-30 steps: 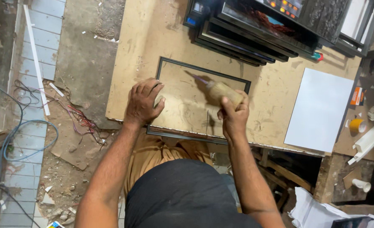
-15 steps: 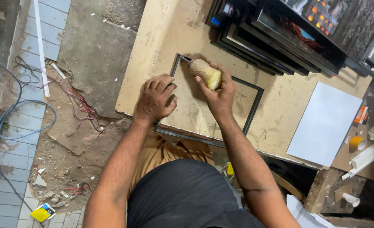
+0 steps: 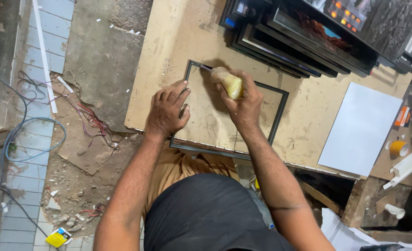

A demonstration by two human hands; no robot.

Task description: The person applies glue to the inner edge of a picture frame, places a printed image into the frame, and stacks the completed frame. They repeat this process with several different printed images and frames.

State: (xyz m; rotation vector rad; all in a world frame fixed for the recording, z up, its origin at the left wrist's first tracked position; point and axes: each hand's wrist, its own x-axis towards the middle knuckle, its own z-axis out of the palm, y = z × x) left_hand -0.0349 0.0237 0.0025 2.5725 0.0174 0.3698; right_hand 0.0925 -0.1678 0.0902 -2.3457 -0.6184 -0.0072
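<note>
Step in hand looks like working the tool tip along the far-left corner of the thin black frame (image 3: 277,113) lying flat on the counter (image 3: 317,111). Right hand (image 3: 243,100), fingers fully wrapped around a yellowish tool handle (image 3: 227,81). Left hand (image 3: 166,111), fingers half-spread, presses the frame's left side. Next move calls for keeping the frame pinned.

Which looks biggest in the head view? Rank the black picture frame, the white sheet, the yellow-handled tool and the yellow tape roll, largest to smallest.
1. black picture frame
2. white sheet, a bit smaller in area
3. yellow-handled tool, partly hidden by the right hand
4. yellow tape roll
</note>
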